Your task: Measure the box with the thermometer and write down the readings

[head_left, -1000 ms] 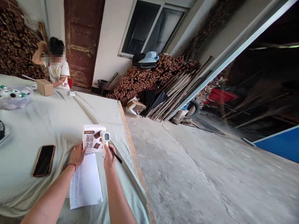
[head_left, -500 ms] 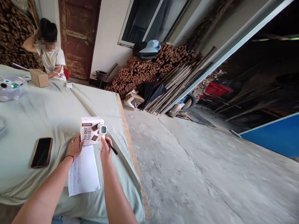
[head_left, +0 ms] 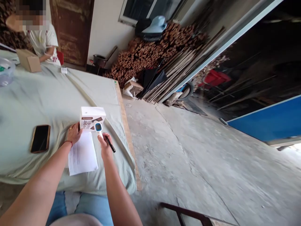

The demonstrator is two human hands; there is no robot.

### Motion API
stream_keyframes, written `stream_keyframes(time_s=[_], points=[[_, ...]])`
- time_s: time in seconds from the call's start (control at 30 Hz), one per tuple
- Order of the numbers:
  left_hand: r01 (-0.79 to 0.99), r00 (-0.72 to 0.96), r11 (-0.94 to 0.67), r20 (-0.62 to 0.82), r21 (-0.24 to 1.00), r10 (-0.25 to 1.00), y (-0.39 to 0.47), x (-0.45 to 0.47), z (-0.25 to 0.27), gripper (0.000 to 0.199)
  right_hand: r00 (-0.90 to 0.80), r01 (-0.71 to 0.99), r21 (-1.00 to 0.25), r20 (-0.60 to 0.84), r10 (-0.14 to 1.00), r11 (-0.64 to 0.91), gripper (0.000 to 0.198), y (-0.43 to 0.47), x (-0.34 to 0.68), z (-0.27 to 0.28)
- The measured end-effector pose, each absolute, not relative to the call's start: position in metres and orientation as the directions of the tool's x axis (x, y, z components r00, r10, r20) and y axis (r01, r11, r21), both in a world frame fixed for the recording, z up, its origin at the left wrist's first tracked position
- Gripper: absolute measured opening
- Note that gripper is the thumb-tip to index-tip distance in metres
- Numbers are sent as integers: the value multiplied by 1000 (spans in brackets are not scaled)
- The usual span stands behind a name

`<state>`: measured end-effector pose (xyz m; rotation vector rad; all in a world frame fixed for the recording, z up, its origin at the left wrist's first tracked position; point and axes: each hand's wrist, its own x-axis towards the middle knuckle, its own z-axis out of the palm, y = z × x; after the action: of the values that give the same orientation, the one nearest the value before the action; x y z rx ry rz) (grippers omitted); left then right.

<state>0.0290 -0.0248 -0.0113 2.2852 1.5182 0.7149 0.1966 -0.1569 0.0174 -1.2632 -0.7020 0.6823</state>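
My left hand [head_left: 74,133] is closed on the lower left edge of a white box [head_left: 92,111] printed "Su-per Meal" with brown squares. The box stands on the table behind the printed paper sheets [head_left: 82,157], its top face showing. In my right hand [head_left: 106,143] is a white infrared thermometer [head_left: 98,126] with a blue-rimmed screen facing me. It is held in front of the box's lower right part; whether they touch, I cannot tell. A black pen [head_left: 110,145] is also gripped in the right hand, pointing down to the right.
A phone [head_left: 40,138] lies left on the cloth-covered table [head_left: 56,97]. Farther back are a carton [head_left: 28,61], a small white object [head_left: 64,70], a plastic tub [head_left: 6,72] and a seated person [head_left: 44,40]. Firewood [head_left: 131,56] lines the wall. A dark metal frame [head_left: 183,211] stands lower right.
The view has tipped downward, so my legs now show. The box has tilted, with more of its top face showing. The thermometer has shifted slightly left across the box's front.
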Motion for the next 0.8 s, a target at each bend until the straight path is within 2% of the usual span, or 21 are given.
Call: stream_keyframes(time_s=[0.13,0.23,0.37,0.47,0.57,0.63,0.7,0.8], points=[[745,375,-417,190,521,907,-24,35,-4,49,588,174,-983,149,795,56,45,-207,195,-11],[740,392,-426,182,520,902,-33,31,-1,60,547,400,-916,211,810,-31,40,-228,200,-26],[741,442,-477,191,473,876,-79,3,-3,54,479,573,-820,315,820,-19,37,-242,203,-25],[725,508,-523,165,447,845,-133,-25,-7,48,463,511,-858,322,826,49,38,-255,186,-17],[716,535,-546,161,435,829,-182,-45,-8,43,454,284,-956,205,867,77,35,-266,155,-17],[718,521,-549,193,427,831,-206,-51,-7,42,441,178,-982,131,888,57,25,-269,135,-24],[725,510,-555,224,409,831,-222,-52,-6,40,424,165,-986,102,900,34,15,-270,121,-33],[739,492,-555,257,382,832,-234,-48,-5,35,398,268,-962,152,905,44,7,-274,115,-44]])
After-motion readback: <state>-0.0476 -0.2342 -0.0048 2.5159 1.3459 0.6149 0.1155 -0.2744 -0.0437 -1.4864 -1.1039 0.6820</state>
